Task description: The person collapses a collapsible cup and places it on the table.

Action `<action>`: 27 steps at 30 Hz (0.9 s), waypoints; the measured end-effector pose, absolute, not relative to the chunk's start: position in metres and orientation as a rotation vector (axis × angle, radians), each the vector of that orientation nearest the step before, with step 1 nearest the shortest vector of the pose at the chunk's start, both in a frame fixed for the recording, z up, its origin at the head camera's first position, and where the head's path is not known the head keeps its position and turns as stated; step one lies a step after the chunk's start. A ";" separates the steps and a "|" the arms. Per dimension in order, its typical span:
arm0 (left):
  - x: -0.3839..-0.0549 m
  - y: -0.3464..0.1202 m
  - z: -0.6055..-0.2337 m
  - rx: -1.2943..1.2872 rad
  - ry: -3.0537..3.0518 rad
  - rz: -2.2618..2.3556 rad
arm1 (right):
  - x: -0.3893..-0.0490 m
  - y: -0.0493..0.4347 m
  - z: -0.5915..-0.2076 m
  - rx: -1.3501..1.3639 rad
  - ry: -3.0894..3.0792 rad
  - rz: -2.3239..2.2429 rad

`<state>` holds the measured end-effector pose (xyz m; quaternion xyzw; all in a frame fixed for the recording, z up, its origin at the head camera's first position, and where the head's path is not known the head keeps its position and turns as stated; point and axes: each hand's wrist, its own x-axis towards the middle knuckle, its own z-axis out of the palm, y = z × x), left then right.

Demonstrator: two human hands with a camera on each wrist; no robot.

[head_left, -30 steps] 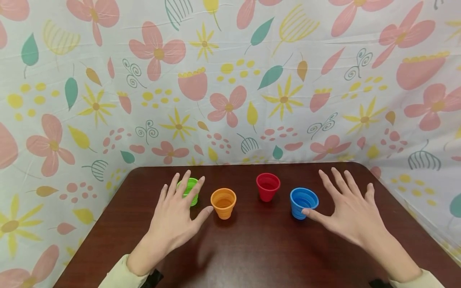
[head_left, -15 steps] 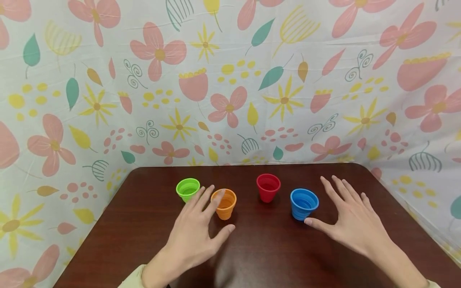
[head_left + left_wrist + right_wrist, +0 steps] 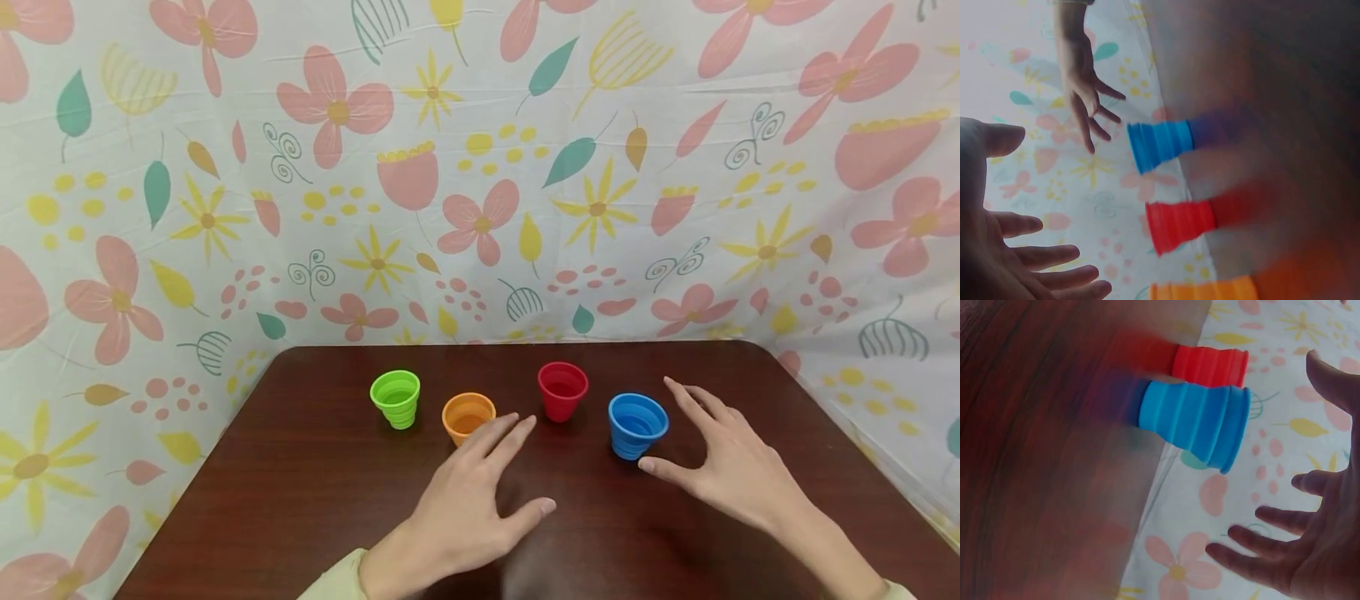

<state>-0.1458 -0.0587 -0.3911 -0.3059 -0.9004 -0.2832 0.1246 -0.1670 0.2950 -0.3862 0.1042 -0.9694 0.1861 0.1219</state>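
Note:
Across the table stand a green cup [image 3: 396,400], an orange cup [image 3: 467,415], a red cup [image 3: 562,390] and a blue cup [image 3: 636,425], all upright and ribbed. My left hand [image 3: 472,500] is held over the table with fingers spread, overlapping the lower part of the orange cup in the head view; it holds nothing. My right hand [image 3: 738,467] hovers beside the blue cup, thumb tip near its base, fingers extended and holding nothing. In the right wrist view the blue cup [image 3: 1197,422] sits apart from the fingers [image 3: 1254,559].
The dark wooden table [image 3: 300,500] has rounded far corners. Right behind it hangs a white cloth [image 3: 480,308] printed with flowers and leaves, which also runs along the left and right sides.
My left hand has swept right, from over the green cup past the orange cup, uncovering the green one. My right hand has lowered slightly beside the blue cup. The cups stay put.

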 end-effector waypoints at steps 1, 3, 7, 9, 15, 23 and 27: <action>-0.146 -0.055 -0.391 -0.892 -2.647 -0.874 | -0.168 0.296 -0.387 0.303 -2.838 0.570; -0.149 -0.048 -0.392 -0.894 -2.676 -0.989 | -0.171 0.298 -0.389 0.317 -2.846 0.629; -0.158 -0.034 -0.398 -0.915 -2.665 -1.204 | -0.177 0.302 -0.392 0.402 -2.813 0.756; -0.164 -0.028 -0.401 -0.924 -2.648 -1.301 | -0.179 0.305 -0.393 0.455 -2.785 0.800; -0.184 -0.010 -0.411 -0.930 -2.576 -1.651 | -0.190 0.311 -0.401 0.548 -2.731 0.895; -0.201 0.009 -0.425 -0.850 -2.607 -1.817 | -0.201 0.322 -0.408 0.622 -2.705 1.125; -0.206 0.016 -0.427 -0.848 -2.609 -1.815 | -0.206 0.327 -0.411 0.653 -2.679 1.194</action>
